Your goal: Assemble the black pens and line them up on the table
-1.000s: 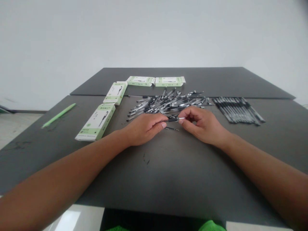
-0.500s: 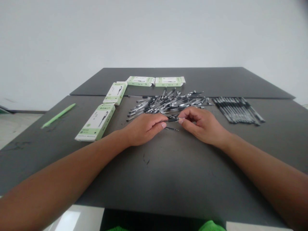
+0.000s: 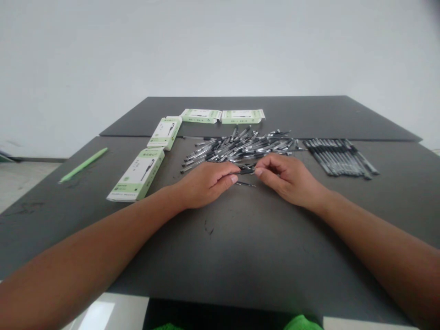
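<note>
Between my two hands lies a clear-barrelled pen with a black grip, held level above the table. My left hand is closed around its barrel, thumb along the near side. At the pen's other end, the thumb and forefinger of my right hand pinch the tip; what exactly sits in that pinch is too small to make out. Just below the pen, a thin dark refill rests on the table. Right behind my hands spreads a loose pile of pens and parts.
Several white-and-green pen boxes form a bent line at left and back. A light green pen lies at far left. On the right, a row of pens lies side by side. The dark table has a seam across it.
Both hands stay in nearly the same place. The right fingertips have shifted very slightly at the pen's tip, and less of the shiny tip shows.
</note>
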`<state>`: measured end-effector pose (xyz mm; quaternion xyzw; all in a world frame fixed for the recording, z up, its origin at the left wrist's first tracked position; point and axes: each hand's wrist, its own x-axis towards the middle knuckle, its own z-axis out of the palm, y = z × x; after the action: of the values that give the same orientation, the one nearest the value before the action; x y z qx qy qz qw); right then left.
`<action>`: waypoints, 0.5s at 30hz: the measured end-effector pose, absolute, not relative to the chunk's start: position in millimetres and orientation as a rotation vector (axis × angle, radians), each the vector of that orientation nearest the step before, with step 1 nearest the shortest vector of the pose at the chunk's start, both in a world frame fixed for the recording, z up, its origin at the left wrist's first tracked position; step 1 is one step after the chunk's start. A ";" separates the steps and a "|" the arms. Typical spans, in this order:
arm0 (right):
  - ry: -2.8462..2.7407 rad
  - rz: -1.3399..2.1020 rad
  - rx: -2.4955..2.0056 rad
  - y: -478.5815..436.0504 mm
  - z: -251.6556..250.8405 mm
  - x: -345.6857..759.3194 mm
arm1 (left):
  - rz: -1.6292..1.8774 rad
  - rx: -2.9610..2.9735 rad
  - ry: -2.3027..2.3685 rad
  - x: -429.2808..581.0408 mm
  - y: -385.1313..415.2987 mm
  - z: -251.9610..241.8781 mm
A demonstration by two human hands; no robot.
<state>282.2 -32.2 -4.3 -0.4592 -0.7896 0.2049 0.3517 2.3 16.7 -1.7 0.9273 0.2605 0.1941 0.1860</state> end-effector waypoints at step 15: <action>-2.039 0.537 -1.188 -33.0 -4.4 282.1 | 0.550 2.616 0.745 2.6 15.3 -0.1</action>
<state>282.1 -33.0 -4.4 -0.4594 -0.7882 0.2077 0.3529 2.6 15.3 -0.1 0.9270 0.2638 0.1947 0.1822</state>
